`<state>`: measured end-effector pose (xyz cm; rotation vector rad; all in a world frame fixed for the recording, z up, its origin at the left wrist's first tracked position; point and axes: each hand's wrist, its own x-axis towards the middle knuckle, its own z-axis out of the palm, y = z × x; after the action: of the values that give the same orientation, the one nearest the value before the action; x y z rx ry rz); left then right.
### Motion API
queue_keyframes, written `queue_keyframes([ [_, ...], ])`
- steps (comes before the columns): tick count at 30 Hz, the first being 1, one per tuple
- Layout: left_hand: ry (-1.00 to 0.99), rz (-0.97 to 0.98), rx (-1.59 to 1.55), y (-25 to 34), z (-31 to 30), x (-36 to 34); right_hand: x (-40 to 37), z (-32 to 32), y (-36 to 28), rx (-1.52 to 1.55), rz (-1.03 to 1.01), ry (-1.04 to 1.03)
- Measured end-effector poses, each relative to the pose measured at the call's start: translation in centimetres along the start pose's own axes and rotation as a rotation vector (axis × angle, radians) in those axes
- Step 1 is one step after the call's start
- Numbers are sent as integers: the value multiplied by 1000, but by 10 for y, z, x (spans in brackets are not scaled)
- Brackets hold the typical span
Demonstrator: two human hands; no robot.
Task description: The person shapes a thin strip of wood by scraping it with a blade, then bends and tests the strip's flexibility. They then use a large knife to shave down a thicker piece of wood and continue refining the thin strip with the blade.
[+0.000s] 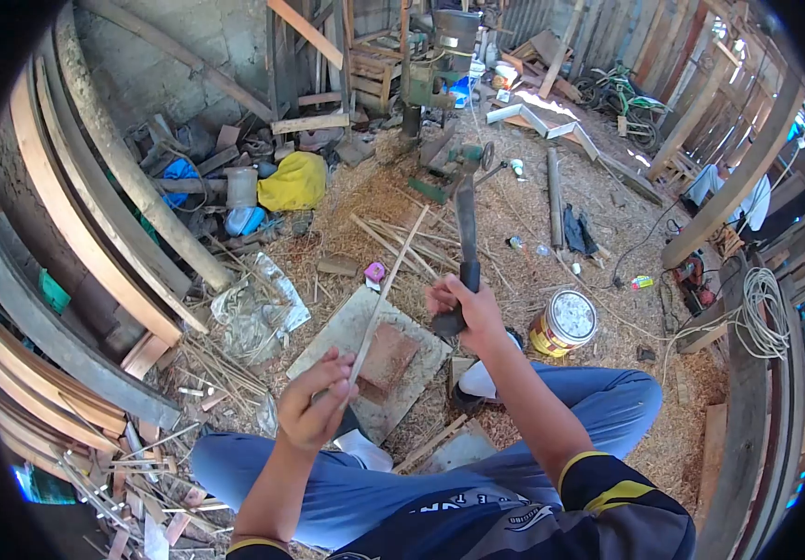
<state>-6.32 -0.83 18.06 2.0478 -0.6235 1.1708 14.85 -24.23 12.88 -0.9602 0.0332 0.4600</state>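
My left hand (314,403) is closed around the lower end of a thin wooden strip (389,287), which slants up and away to the right. My right hand (473,313) grips the black handle of a machete (467,224), its dark blade pointing upward beside the strip and apart from it. Below, between my legs, a reddish-brown block (388,359) rests on a pale grey slab (330,336). Several loose wooden strips (393,245) lie on the shavings just beyond the slab, near a small pink object (375,273).
A lidded paint bucket (563,322) stands right of my hand. Long boards (85,205) lean at the left, near a yellow sack (293,182). Green machinery (430,84) stands ahead. A wooden post (738,173) and coiled rope (764,313) are at the right. Wood scraps (151,485) litter the lower left.
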Motion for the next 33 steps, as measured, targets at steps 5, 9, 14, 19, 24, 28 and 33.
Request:
queue_keyframes([
  [5, -67, -106, -255, 2, 5, -20, -6, 60, -32, 115, -84, 145],
  [9, -168, -127, -260, 2, 14, -23, 34, 20, -19, 118, -91, -128],
  [14, -293, -27, -226, -8, 22, -34, 19, 39, -33, 102, -195, 81],
  [19, -398, -123, -126, 1, 41, -46, 8, 33, -50, -40, -298, 100],
  [24, -469, -255, -150, -10, 21, -49, -18, 29, -50, -218, -397, 88],
  [28, -340, -461, -190, -20, 12, -59, -49, 27, -34, -408, -388, 62],
  [33, -203, -507, -132, -26, -4, -52, -80, 29, 4, -554, -246, -5],
])
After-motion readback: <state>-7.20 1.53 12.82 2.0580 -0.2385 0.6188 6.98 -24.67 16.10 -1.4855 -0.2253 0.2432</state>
